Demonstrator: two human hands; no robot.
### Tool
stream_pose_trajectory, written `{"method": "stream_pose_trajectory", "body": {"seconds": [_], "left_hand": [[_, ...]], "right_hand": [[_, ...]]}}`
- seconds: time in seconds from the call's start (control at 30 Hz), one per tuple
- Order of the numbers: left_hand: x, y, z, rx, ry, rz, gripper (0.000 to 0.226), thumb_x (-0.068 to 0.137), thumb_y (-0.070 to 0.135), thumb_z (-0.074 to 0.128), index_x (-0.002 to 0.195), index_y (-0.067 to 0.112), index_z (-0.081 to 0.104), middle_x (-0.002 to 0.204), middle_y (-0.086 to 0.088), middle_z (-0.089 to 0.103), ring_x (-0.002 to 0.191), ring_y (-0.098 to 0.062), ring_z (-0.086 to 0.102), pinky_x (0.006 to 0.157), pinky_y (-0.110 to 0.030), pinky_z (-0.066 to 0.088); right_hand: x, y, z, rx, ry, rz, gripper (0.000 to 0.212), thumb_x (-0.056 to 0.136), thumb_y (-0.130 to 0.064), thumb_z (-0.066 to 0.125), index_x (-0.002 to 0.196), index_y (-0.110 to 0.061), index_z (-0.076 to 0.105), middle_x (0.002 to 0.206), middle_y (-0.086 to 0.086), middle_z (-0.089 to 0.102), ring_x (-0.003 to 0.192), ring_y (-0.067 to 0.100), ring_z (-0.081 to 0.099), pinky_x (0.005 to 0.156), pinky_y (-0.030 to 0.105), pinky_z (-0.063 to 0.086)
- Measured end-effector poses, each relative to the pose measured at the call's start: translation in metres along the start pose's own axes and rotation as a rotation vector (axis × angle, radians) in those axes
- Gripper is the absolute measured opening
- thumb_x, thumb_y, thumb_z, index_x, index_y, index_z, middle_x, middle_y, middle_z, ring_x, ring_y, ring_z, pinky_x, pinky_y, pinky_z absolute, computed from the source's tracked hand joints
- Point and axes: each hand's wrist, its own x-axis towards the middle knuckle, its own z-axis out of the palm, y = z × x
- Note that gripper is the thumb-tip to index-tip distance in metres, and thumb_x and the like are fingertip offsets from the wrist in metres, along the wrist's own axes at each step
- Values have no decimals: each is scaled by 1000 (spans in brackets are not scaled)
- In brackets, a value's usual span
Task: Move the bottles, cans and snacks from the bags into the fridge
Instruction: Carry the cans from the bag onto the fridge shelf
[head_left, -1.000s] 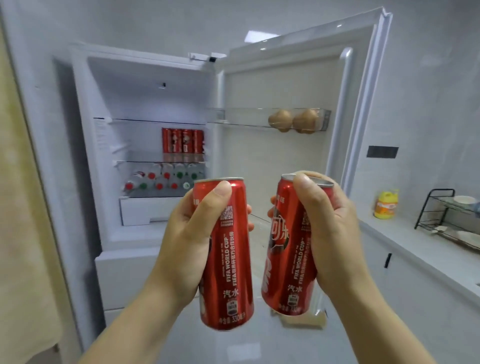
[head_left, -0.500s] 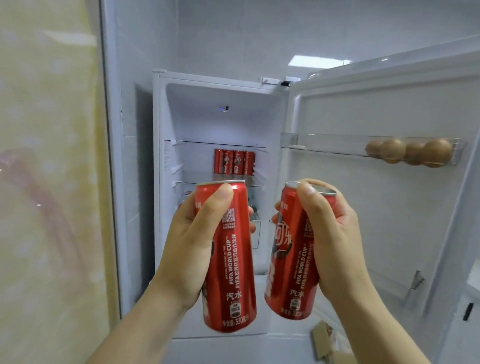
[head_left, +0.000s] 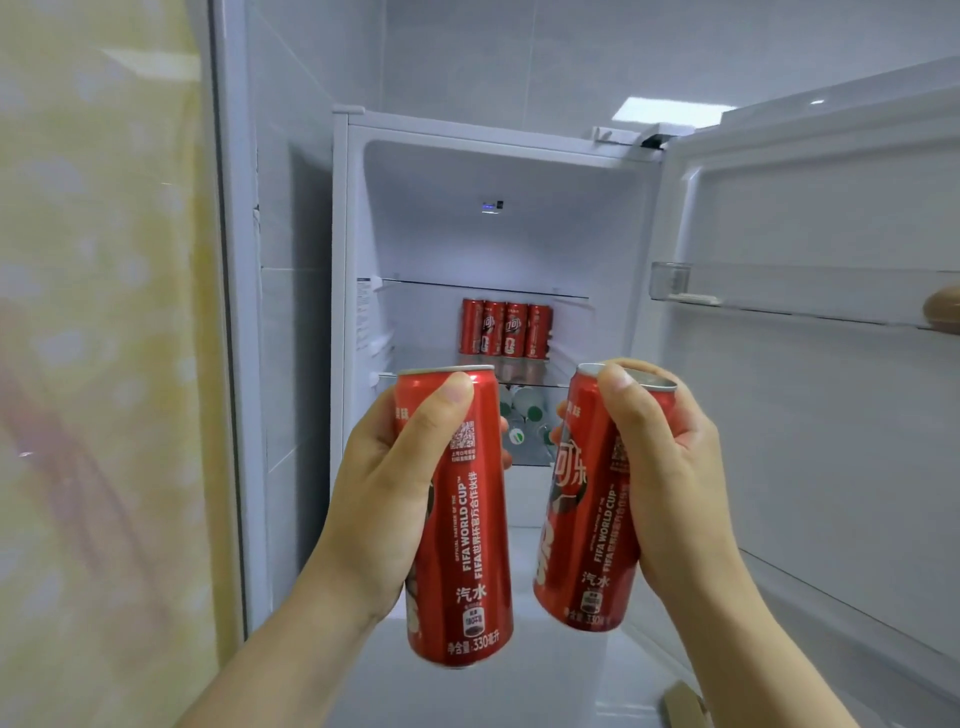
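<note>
Fridge (head_left: 498, 234) holds 4 cans (head_left: 506, 328), left hand (head_left: 384, 499) fingers clamp left can (head_left: 467, 545), right hand (head_left: 675, 493) fingers clamp right can (head_left: 587, 545)

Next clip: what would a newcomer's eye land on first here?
Two tall red cans fill the foreground: the left can in the left hand, the right can in the right hand. Behind them the fridge stands open, its door swung right, with four matching cans in a row on a middle shelf.
</note>
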Motion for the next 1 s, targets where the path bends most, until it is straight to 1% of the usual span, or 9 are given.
{"method": "stream_pose_trajectory", "body": {"seconds": [0.1,0.2,0.27,0.4,0.57,0.67,0.77,0.87,1.0], "left_hand": [[28,-16,-3,32,19,9,44,71,51,60,101,19,64,92,-11,72,81,-26,72,66,-32,60],[58,-30,-1,51,38,38,31,70,50,61,89,27,67,88,-10,73,79,-26,73,66,-33,61],[78,-38,0,57,47,53,25,70,48,61,84,30,68,86,-9,74,75,-25,73,64,-33,61],[114,-61,-1,87,88,55,39,69,51,60,98,26,62,88,-7,74,77,-25,73,64,-33,59],[151,-93,-9,105,123,23,45,70,52,59,104,24,61,92,-6,74,82,-27,73,67,-38,58],[177,-109,-18,118,132,10,48,69,54,59,107,24,60,92,-5,73,83,-27,73,69,-40,59],[206,-124,-27,117,122,-3,49,69,54,58,108,24,60,91,-4,74,82,-26,73,68,-38,59],[236,-139,-36,98,99,-2,45,69,52,60,104,24,60,88,-5,74,78,-26,73,61,-33,58],[283,-154,-51,81,76,2,44,65,59,67,99,31,62,93,-7,73,81,-29,73,68,-42,60]], "right_hand": [[25,22,3,16,-16,2,45,59,-63,61,96,-37,63,86,-4,73,78,15,72,58,22,56],[53,43,3,60,-14,3,51,60,-60,63,99,-27,65,84,1,73,74,17,72,58,27,56],[71,55,4,69,-19,8,51,63,-56,66,102,-23,65,83,1,72,69,17,71,56,26,54],[105,85,5,68,-43,28,40,72,-45,64,104,-20,64,77,-2,72,62,19,71,51,25,53],[136,125,12,66,-40,47,30,72,-45,63,96,-27,64,78,-4,72,65,13,71,49,18,51],[155,147,21,65,-41,54,31,72,-44,63,97,-25,65,81,-4,72,67,13,71,50,18,51],[176,170,30,54,-16,59,36,70,-47,66,98,-24,65,84,-3,72,71,15,72,51,20,53],[199,192,43,19,16,43,48,63,-60,65,99,-28,66,87,-3,73,77,17,72,59,26,59],[235,216,60,-11,53,35,52,61,-64,63,101,-31,65,89,-3,73,79,19,72,66,36,61]]}}
